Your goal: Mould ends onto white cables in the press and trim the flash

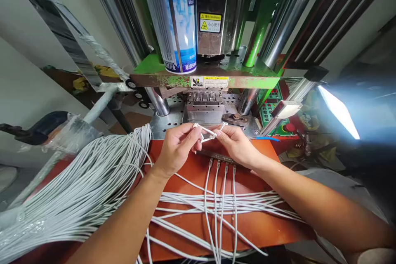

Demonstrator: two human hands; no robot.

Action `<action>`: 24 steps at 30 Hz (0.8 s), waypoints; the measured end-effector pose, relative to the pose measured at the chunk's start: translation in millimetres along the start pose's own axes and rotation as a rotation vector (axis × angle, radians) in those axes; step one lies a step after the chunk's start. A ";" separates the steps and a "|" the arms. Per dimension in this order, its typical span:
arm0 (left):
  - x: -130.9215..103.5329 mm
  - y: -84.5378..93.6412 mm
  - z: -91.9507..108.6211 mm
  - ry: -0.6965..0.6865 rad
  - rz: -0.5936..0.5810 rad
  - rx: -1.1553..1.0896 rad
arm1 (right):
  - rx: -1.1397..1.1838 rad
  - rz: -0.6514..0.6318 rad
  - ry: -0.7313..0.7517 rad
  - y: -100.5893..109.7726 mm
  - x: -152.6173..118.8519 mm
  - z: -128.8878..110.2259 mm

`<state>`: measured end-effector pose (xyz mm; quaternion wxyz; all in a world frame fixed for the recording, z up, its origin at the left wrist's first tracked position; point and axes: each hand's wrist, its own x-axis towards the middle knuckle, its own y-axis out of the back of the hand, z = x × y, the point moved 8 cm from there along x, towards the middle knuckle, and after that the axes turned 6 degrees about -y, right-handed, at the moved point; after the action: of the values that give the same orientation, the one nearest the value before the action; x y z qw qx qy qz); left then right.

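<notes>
My left hand (175,148) pinches one side of a small, white, branched plastic piece (208,130), which looks like a moulding sprue. At its other side, my right hand (239,146) grips the same piece between thumb and fingers. Just below both hands lies a flat metal mould bar (213,155), partly hidden by them. Several grey-white cables (215,189) run from connector ends seated along its front edge towards me. Behind my hands is the press's lower metal mould block (206,111), apart from my fingers.
A big bundle of grey-white cables (93,177) lies at left, and more cables cross the orange-red table (260,231). The green press plate (241,70) bears a blue spray can (182,20). At right are a control panel (269,111) and a bright lamp (338,111).
</notes>
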<state>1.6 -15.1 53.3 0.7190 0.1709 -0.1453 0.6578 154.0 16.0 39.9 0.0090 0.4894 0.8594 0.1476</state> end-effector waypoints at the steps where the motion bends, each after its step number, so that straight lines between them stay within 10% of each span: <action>1: 0.2 1.1 0.0 0.001 0.004 -0.006 | 0.010 -0.003 -0.026 -0.1 0.7 3.1; 9: 4.4 7.0 -13.7 0.034 0.029 -0.009 | 0.538 0.334 -0.110 48.1 22.7 11.5; 14: 6.9 8.3 -30.0 0.059 -0.020 0.321 | 0.869 0.272 -0.245 40.1 71.5 8.6; 24: 5.2 74.3 -50.5 0.068 0.557 0.228 | 0.975 0.343 -0.058 39.4 133.1 5.4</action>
<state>-72.7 17.3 14.2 0.4919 0.1818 -0.0876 0.8470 118.6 148.4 62.3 -0.2207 0.5746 0.7350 -0.2844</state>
